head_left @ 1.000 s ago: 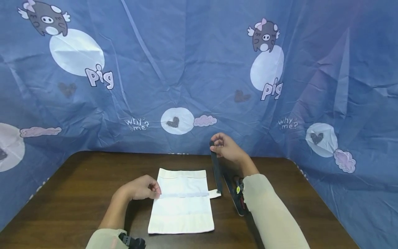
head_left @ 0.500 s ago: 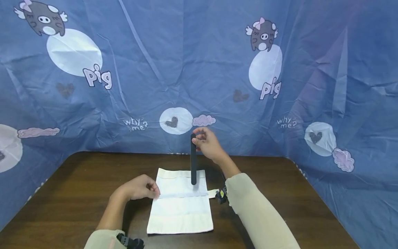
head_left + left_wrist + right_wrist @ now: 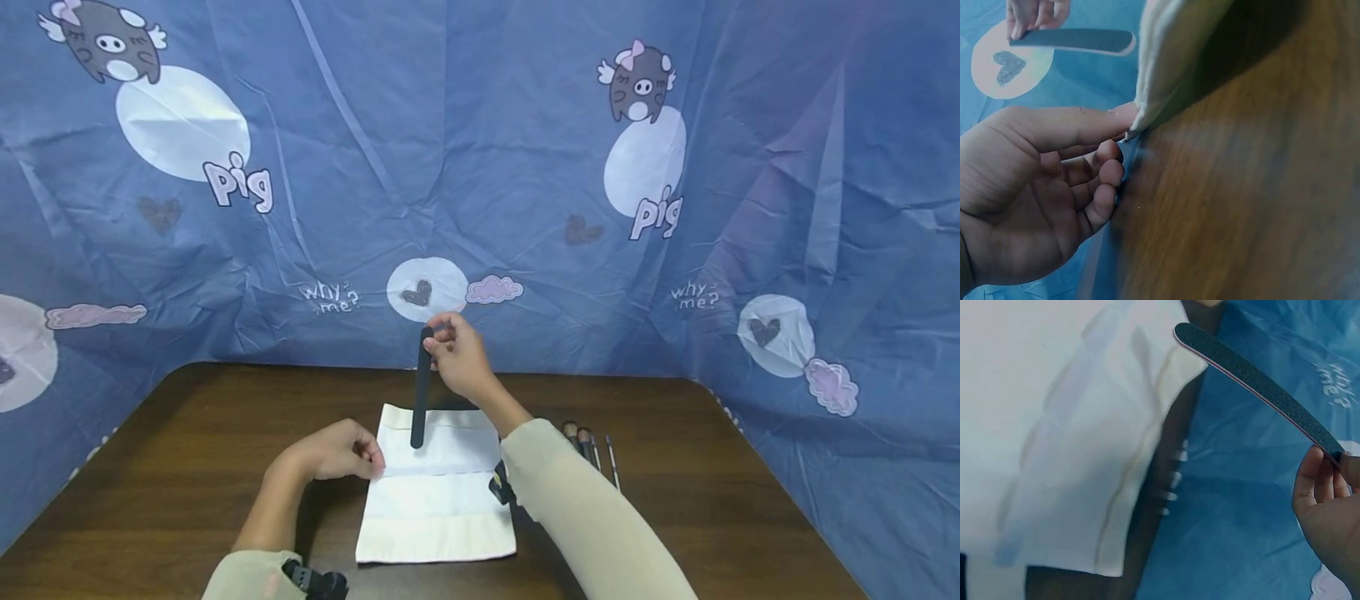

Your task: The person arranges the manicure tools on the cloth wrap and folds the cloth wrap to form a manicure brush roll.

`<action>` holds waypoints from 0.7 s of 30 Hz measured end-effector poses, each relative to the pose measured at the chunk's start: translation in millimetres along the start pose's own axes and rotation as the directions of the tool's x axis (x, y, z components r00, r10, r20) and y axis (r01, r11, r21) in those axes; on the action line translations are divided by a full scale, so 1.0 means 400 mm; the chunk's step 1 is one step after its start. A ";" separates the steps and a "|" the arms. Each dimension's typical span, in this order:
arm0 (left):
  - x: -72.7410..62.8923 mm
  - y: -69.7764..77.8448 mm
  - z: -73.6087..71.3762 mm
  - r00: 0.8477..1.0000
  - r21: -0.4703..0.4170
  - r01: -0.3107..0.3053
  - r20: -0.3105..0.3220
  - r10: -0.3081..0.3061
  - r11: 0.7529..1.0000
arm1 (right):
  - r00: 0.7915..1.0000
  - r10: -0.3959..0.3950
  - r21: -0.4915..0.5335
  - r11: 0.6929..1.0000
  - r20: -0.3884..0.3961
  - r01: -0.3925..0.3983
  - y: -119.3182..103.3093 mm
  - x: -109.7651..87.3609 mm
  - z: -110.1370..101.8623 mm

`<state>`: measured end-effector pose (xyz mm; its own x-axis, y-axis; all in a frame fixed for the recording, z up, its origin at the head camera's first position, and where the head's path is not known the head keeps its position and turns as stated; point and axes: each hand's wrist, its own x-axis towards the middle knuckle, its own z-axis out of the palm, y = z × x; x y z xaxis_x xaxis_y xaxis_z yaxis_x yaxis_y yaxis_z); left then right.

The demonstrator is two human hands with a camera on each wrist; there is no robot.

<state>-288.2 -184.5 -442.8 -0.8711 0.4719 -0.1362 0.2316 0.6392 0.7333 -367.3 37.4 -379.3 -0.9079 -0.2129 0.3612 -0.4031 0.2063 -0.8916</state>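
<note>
My right hand [image 3: 462,360] pinches one end of a black nail file [image 3: 421,392], whose gritty face and thin pinkish core show in the right wrist view. The file hangs tilted, its free end over the far left part of a white cloth pouch [image 3: 438,508]. This pouch lies spread on the table, with a seamed band across its middle and folded strips at both ends. At its left edge my left hand [image 3: 337,450] pinches the fabric between thumb and index finger; in the left wrist view the edge is lifted there and the other fingers curl below.
Several brushes [image 3: 585,440], some with thick brown heads and some thin, lie on the wooden table [image 3: 675,467], partly behind my right sleeve. A blue printed curtain [image 3: 525,167] hangs behind the table's far edge.
The right hand has carried the nail file leftward from beside the cloth pouch to over its far left part. The brushes have come into view behind the sleeve. The left hand stays put.
</note>
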 end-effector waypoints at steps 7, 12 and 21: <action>-0.002 -0.003 -0.005 0.998 -0.016 -0.061 0.029 0.061 0.998 | 0.998 0.021 0.037 0.999 -0.053 -0.019 0.037 -0.004 0.047; 0.000 -0.010 -0.005 0.995 -0.029 -0.087 0.038 0.088 0.996 | 0.995 0.055 0.048 0.998 -0.080 -0.051 0.050 -0.005 0.063; 0.000 -0.014 -0.005 0.993 -0.029 -0.114 0.042 0.115 0.993 | 0.990 0.110 0.105 0.989 -0.092 -0.100 0.074 -0.014 0.095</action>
<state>-290.4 -189.1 -445.6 -0.8199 0.5670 -0.0788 0.3163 0.5635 0.7632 -369.6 8.4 -418.0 -0.9535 -0.0999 0.2845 -0.2957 0.1252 -0.9470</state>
